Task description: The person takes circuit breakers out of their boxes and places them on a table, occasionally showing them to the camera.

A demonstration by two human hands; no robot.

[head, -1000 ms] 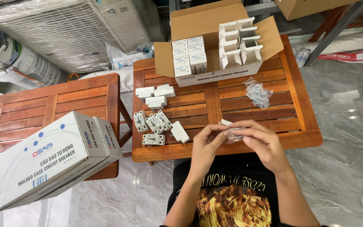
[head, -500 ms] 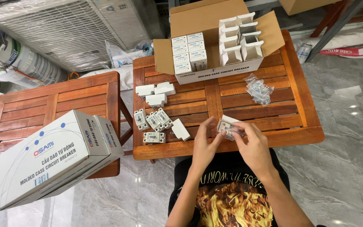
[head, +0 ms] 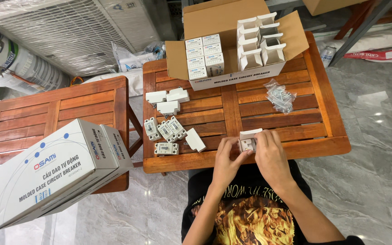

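Note:
My left hand (head: 226, 158) and my right hand (head: 271, 152) both grip a small white carton (head: 249, 140) with a grey circuit breaker showing in its open end, held over the front edge of the slatted wooden table (head: 296, 124). Left of my hands lie several loose grey circuit breakers (head: 165, 131), one closed small white carton (head: 195, 139) and a few more small cartons (head: 168, 100). At the back stands an open cardboard box (head: 232, 43) with closed small cartons on its left side and open empty ones on its right.
A clear bag of screws (head: 279, 96) lies on the table's right part. A second wooden table (head: 46, 109) at the left carries a large closed white printed box (head: 55, 170). Paint buckets (head: 5, 63) and a wrapped appliance (head: 69, 31) stand behind. The floor is grey marble.
My hands have moved slightly up and left over the table's front edge, and the breaker now sits partly inside the small white carton between them.

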